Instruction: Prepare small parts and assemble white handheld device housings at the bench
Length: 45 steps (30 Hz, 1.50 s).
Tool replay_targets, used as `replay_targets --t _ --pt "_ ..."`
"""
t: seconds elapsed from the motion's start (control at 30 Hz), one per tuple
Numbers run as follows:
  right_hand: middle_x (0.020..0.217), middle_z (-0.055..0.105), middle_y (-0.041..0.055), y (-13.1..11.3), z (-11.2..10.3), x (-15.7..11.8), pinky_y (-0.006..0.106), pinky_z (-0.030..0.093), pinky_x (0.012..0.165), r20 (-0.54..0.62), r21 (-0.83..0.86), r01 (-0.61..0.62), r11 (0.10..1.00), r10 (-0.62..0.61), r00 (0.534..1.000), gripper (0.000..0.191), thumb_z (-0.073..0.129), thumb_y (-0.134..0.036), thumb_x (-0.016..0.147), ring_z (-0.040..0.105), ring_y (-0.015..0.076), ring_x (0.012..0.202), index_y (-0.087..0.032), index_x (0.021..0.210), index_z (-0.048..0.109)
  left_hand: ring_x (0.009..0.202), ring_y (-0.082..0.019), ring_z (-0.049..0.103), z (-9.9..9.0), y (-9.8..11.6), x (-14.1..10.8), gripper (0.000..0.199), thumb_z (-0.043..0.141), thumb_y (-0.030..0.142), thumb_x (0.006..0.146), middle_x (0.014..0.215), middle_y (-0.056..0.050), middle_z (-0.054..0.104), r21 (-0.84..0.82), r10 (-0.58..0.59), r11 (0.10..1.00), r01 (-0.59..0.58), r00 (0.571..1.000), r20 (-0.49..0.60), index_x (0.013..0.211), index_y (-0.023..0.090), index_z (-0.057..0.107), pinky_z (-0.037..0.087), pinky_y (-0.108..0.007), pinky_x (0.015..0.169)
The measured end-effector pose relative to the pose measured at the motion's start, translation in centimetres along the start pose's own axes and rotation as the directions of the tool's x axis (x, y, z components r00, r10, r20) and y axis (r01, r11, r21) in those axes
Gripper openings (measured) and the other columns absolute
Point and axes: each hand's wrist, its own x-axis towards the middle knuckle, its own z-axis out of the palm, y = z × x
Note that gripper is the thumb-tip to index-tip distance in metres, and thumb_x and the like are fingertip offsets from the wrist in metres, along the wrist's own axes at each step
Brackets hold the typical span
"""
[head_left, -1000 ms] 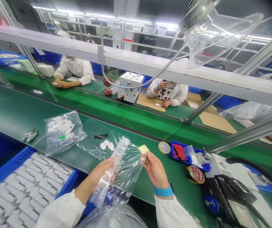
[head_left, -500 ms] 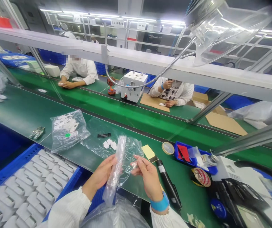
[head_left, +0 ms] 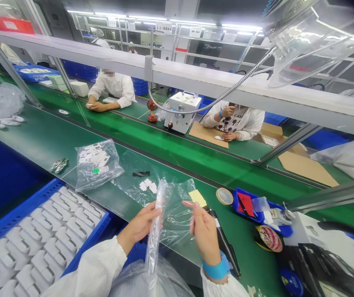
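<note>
1. Since the earlier frame, your right hand [head_left: 204,235], blue wristband on, has risen and drawn away from the narrow clear plastic sleeve [head_left: 156,237], and the sleeve now stands nearer upright. The whole view also sits further right.
2. Your left hand [head_left: 140,226] has its fingers [head_left: 154,216] closed around the sleeve, whose lower end hangs towards your lap. The wider sheet of clear plastic film [head_left: 177,216] spreads behind it, over the green conveyor counter [head_left: 71,123].
3. Your right fingers [head_left: 192,205] are raised and nearly pinched together, just beside the yellow sticky note [head_left: 197,198]. You cannot tell from this view whether they hold anything thin.
4. Under your right wrist lies a black cylindrical tool [head_left: 225,245], partly hidden by the hand.
5. Left of the film sit small white squares [head_left: 147,185] and a clear bag of white cards [head_left: 98,165]. A blue crate [head_left: 22,212] of white moulded pieces [head_left: 41,239] stands at lower left.
6. Judgement: the step in hand looks like sorting out the clear plastic by hand. The next move appears to call for your right fingers back on the film.
</note>
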Motion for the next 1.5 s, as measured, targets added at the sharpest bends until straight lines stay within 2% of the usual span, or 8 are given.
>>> replay_targets --t 0.2,0.33,0.47,0.8,0.93,1.1,1.37,1.5 --pt "0.038 0.033 -0.0075 0.6 -1.5 1.1 0.024 0.027 0.040 -0.029 -0.018 -0.045 0.999 0.044 0.999 0.055 0.042 -0.060 0.081 0.031 0.0098 0.038 -0.013 0.098 0.065 0.058 -0.013 0.058 -1.7 1.4 -0.5 0.025 0.058 0.032 0.070 0.075 -0.004 0.063 -0.078 -0.009 0.997 0.003 0.997 -0.073 0.086 0.012 0.060 0.048 -0.029 0.064" --pt "0.038 0.033 -0.0073 0.7 -1.1 1.1 0.023 0.024 0.038 0.000 -0.023 -0.053 0.998 0.053 0.999 0.055 0.045 -0.059 0.080 0.030 0.0098 0.038 -0.013 0.104 0.064 0.050 -0.013 0.057 -1.8 0.9 -0.6 0.032 0.065 0.038 0.070 0.066 0.001 0.061 -0.005 0.008 1.000 -0.009 0.987 -0.158 0.091 0.014 0.057 0.044 -0.025 0.048" --pt "0.037 0.035 -0.0066 0.5 -0.7 0.9 0.024 0.025 0.038 0.022 -0.023 -0.042 0.999 0.042 0.999 0.056 0.046 -0.058 0.079 0.032 0.0113 0.039 -0.014 0.112 0.061 0.038 -0.008 0.049 -2.1 0.3 -0.1 0.037 0.076 0.023 0.060 0.055 0.008 0.054 0.088 0.083 0.994 -0.065 0.969 -0.231 0.091 0.016 0.056 0.035 -0.019 0.038" --pt "0.041 0.035 -0.0070 1.0 -1.6 2.3 0.024 0.026 0.040 0.032 0.013 -0.087 0.996 0.087 0.996 0.063 0.046 -0.062 0.077 0.031 0.0107 0.040 -0.016 0.119 0.056 0.055 -0.015 0.060 -4.1 3.0 -1.1 0.038 0.047 0.024 0.074 0.080 -0.008 0.066 -0.052 0.023 0.998 -0.036 0.971 -0.236 0.107 0.007 0.056 0.048 -0.025 0.049" --pt "0.039 0.035 -0.0072 1.6 -1.4 2.8 0.023 0.025 0.040 0.045 0.013 -0.107 0.994 0.106 0.993 0.062 0.048 -0.062 0.076 0.031 0.0105 0.039 -0.016 0.116 0.058 0.057 -0.014 0.061 -4.8 2.5 -1.3 0.033 0.057 0.025 0.074 0.073 -0.005 0.066 -0.046 0.027 0.998 -0.042 0.957 -0.287 0.104 0.011 0.059 0.048 -0.023 0.051" --pt "0.036 0.036 -0.0079 2.9 -1.0 3.7 0.023 0.023 0.039 0.087 0.007 -0.121 0.993 0.120 0.989 0.065 0.049 -0.062 0.074 0.027 0.0099 0.037 -0.014 0.116 0.058 0.052 -0.014 0.060 -6.4 1.5 -1.3 0.039 0.075 0.015 0.061 0.060 0.001 0.063 0.018 0.047 0.999 -0.043 0.924 -0.379 0.097 0.013 0.061 0.047 -0.022 0.049" --pt "0.037 0.036 -0.0088 5.1 0.2 5.0 0.022 0.019 0.037 0.198 -0.003 -0.149 0.989 0.147 0.969 0.061 0.046 -0.061 0.077 0.025 0.0088 0.035 -0.015 0.117 0.056 0.043 -0.009 0.052 -9.4 2.5 -2.8 0.030 0.056 0.016 0.074 0.060 0.004 0.058 0.043 0.124 0.992 -0.117 0.885 -0.449 0.104 0.013 0.055 0.042 -0.021 0.043" --pt "0.037 0.038 -0.0091 6.9 1.2 5.2 0.022 0.021 0.037 0.234 -0.011 -0.168 0.986 0.165 0.958 0.061 0.048 -0.060 0.076 0.027 0.0085 0.034 -0.014 0.115 0.058 0.054 -0.011 0.058 -10.7 2.8 -3.9 0.030 0.053 0.016 0.080 0.071 0.001 0.061 0.090 0.139 0.990 -0.110 0.876 -0.462 0.110 0.014 0.052 0.049 -0.025 0.052"
